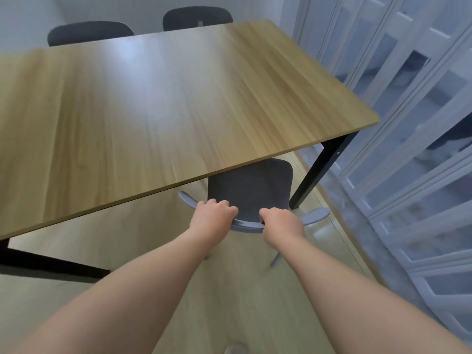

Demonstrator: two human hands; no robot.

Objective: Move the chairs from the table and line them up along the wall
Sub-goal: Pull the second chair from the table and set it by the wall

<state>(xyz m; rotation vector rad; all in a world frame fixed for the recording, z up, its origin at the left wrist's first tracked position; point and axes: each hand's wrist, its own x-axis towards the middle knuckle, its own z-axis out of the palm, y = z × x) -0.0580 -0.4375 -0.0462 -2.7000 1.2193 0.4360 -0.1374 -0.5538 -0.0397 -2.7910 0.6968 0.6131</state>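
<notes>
Stage: early, by my judgement; no chair is seen lined up along a wall, and three chairs stand at the table point(153, 98)
Step in hand: first grip taken on the near chair point(250, 190), at about 5 o'clock of the table's middle, its seat partly tucked under the near table edge
Left hand point(213, 215): curled closed over the chair's curved top rail, at the rail's left part
Right hand point(281, 224): closed likewise on the same rail, just right of the left hand, a short bare stretch of rail between them
Far chairs: far left chair point(89, 31) at 11 o'clock and far right chair point(198, 17) at 12 o'clock, only their backs showing beyond the far table edge; both untouched
Remaining: all three visible chairs to be drawn out and set by a wall; whether a fourth exists cannot be told
Table: pale wood-grain top, smooth with a soft sheen, rounded corners, thin edge; black straight table leg point(319, 172) at 4 o'clock
Chair materials: dark matt seat and backs, grey-blue smooth rail flaring to armrest tips, slim pale legs
Floor point(143, 233): light wood-look boards
Right side: pale panelled folding door point(408, 123) at 3 o'clock, blurred
</notes>
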